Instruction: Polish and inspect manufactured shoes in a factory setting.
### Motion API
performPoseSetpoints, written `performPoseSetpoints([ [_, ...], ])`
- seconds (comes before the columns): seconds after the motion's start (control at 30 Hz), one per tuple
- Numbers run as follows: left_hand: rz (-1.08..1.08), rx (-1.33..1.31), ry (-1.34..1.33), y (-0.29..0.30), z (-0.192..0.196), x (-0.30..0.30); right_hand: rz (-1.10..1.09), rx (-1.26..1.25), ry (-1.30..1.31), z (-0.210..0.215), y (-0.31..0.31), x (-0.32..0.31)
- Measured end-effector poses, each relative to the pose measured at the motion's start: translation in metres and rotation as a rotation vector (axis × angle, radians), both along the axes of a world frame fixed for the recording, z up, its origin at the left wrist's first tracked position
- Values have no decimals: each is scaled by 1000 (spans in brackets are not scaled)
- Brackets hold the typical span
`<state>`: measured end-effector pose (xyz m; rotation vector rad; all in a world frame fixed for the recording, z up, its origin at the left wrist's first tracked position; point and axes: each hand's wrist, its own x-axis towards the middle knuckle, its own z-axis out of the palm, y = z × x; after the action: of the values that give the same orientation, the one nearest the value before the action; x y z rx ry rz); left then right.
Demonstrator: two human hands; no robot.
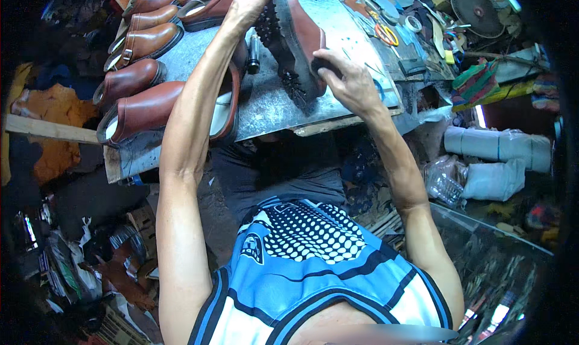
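I have the brown shoe (295,40) between both hands, sole turned toward me, its black treaded bottom facing left and down; its long axis runs from about eleven o'clock, where the top end is, down to five o'clock, where the lower end touches the metal-covered bench (265,104); my left hand (250,7) sits at the upper end, fingers curled over the edge of the sole, closed on it; my right hand (347,80) grips the leather side near the lower end, thumb and fingers wrapped narrow around it, so from those fingers the shoe lies at about ten o'clock; the right hand is the nearer of the two to my body, the left arm stretched long across the bench.

The shoe stands tilted, neither flat nor upright, resting on its lower tip; whether something small is pinched under my right fingers I cannot tell.

At nine o'clock from the shoe a row of brown shoes (142,74) lies on the bench, well apart from my hands; at two o'clock scissors with orange handles (386,34) lie among scraps; a small dark cylinder (253,54) sits just beside the sole.
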<state>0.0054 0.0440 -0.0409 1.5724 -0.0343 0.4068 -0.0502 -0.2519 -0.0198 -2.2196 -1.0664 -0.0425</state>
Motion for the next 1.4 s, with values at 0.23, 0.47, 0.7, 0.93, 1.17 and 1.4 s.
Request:
performPoseSetpoints([
  [0.23,172,-98,30,-9,1,19,-93,239,214,-15,15,9],
  [0.47,74,-74,-93,-26,1,20,-65,323,5,-7,33,28],
  [0.7,-8,18,-110,-23,2,20,-3,102,-164,-3,50,43],
  [0.93,117,78,-111,-27,7,20,26,226,-44,-1,25,34],
  [1.17,126,36,-107,-28,6,16,28,-12,-147,-13,23,33],
  [1.4,70,41,-127,-24,1,19,-77,90,-85,10,54,42],
])
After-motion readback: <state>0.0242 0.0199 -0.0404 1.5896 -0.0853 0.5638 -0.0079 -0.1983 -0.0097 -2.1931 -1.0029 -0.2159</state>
